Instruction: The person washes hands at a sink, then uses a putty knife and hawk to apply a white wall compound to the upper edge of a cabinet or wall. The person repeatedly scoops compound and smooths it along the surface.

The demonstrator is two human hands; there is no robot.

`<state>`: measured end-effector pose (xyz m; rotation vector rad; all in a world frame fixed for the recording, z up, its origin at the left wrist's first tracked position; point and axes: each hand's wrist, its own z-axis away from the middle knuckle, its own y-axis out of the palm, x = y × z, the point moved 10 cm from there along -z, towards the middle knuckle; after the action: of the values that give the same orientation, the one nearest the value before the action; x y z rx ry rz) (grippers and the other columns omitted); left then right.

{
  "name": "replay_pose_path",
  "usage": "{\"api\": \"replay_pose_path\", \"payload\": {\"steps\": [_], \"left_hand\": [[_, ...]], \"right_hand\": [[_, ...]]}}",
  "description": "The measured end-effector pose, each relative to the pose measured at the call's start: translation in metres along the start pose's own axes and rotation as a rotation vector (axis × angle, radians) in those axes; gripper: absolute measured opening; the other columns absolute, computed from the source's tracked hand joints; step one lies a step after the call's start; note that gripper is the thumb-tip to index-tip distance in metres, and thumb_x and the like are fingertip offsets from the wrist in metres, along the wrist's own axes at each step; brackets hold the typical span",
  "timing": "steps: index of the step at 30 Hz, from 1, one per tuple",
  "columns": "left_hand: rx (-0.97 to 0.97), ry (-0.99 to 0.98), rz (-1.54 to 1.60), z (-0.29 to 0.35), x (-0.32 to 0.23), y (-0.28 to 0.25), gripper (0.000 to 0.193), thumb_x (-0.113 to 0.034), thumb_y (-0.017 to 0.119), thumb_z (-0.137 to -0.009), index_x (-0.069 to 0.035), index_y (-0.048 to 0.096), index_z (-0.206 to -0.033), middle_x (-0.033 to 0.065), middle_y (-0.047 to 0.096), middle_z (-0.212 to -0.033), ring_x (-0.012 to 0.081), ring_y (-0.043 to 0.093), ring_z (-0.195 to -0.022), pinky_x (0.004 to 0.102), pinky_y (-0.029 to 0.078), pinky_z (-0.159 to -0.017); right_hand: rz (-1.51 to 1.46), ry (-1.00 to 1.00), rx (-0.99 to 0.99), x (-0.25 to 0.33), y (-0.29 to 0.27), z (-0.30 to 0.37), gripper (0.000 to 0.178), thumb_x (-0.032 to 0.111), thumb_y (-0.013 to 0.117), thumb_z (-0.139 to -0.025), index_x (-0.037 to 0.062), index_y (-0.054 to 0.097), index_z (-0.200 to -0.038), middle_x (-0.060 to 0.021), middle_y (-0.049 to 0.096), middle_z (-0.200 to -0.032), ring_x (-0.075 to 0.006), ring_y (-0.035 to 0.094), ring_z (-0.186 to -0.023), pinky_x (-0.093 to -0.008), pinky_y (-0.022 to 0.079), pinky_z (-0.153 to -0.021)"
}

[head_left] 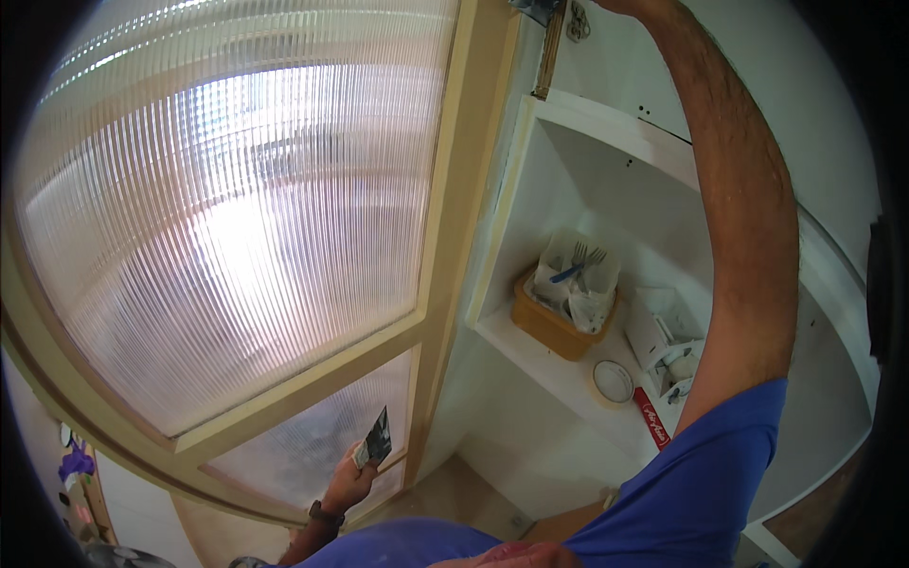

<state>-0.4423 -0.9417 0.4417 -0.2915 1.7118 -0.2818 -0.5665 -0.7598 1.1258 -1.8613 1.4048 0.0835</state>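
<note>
In my left hand [350, 485], low beside the glazed door, is a flat putty knife [377, 441] with a dark, wide blade tilted upward. My fingers are closed round its lower end, and a dark band circles that wrist. My right arm stretches up past the white shelves. Only a part of my right hand [630, 5] shows at the top edge, its fingers cut off by the frame. Close to it, at the top of the white upright, sits a dark grey piece [538, 9] that I cannot make out. Below it runs a rough, bare wooden edge [549, 52].
A cream-framed door with ribbed glass [237, 218] fills the left. On the white shelf [530, 352] stand an orange-brown tub [554, 331] with forks [579, 260], a tape roll [614, 381], a red strip [651, 418] and an opened white box [653, 327].
</note>
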Motion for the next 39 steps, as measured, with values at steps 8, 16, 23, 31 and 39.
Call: {"api": "replay_pose_path", "payload": {"steps": [8, 16, 23, 31, 39], "left_hand": [[0.005, -0.001, 0.010, -0.002, 0.006, 0.004, 0.024, -0.008, 0.050, -0.084, -0.002, 0.056, -0.106, 0.0201, 0.056, -0.104, 0.0381, 0.056, -0.092, 0.0379, 0.045, -0.080], [0.017, -0.031, 0.013, -0.002, 0.000, 0.005, 0.024, -0.009, 0.050, -0.084, -0.002, 0.056, -0.106, 0.0205, 0.056, -0.105, 0.0379, 0.055, -0.095, 0.0378, 0.045, -0.081], [0.001, -0.002, 0.006, 0.003, 0.000, 0.003, 0.023, -0.009, 0.050, -0.085, -0.002, 0.056, -0.106, 0.0216, 0.055, -0.104, 0.0380, 0.055, -0.095, 0.0381, 0.044, -0.082], [0.194, -0.131, 0.467, -0.003, -0.029, 0.036, 0.024, -0.013, 0.042, -0.094, -0.001, 0.052, -0.112, 0.0096, 0.058, -0.111, 0.0209, 0.059, -0.095, 0.0320, 0.049, -0.078], [0.293, -0.188, 1.281, -0.020, -0.089, 0.052, 0.032, -0.016, 0.046, -0.094, -0.002, 0.042, -0.123, 0.0125, 0.056, -0.116, 0.0260, 0.059, -0.100, 0.0394, 0.053, -0.078]], "right_hand": [[-0.032, -0.045, -0.045, -0.008, -0.011, -0.010, 0.019, 0.004, 0.059, -0.078, 0.0000, 0.066, -0.095, -0.0147, 0.066, -0.091, -0.0253, 0.063, -0.084, -0.0366, 0.049, -0.078], [0.068, -0.030, -0.076, -0.019, -0.019, -0.023, 0.019, 0.006, 0.060, -0.078, -0.0002, 0.067, -0.095, -0.0156, 0.067, -0.091, -0.0260, 0.063, -0.085, -0.0371, 0.049, -0.080], [0.073, 0.047, -0.168, -0.018, -0.048, -0.011, 0.016, 0.008, 0.058, -0.079, -0.0018, 0.066, -0.089, -0.0177, 0.065, -0.088, -0.0284, 0.061, -0.083, -0.0393, 0.047, -0.075], [-0.218, 0.305, -0.506, -0.006, -0.063, 0.100, 0.020, 0.015, 0.058, -0.082, -0.0021, 0.064, -0.091, -0.0204, 0.063, -0.089, -0.0290, 0.060, -0.080, -0.0404, 0.045, -0.075], [-1.353, 0.686, -0.238, 0.123, 0.107, 0.326, 0.018, 0.020, 0.058, -0.087, 0.0024, 0.061, -0.091, 0.0022, 0.052, -0.069, -0.0042, 0.045, -0.063, -0.0203, 0.037, -0.056]]}}
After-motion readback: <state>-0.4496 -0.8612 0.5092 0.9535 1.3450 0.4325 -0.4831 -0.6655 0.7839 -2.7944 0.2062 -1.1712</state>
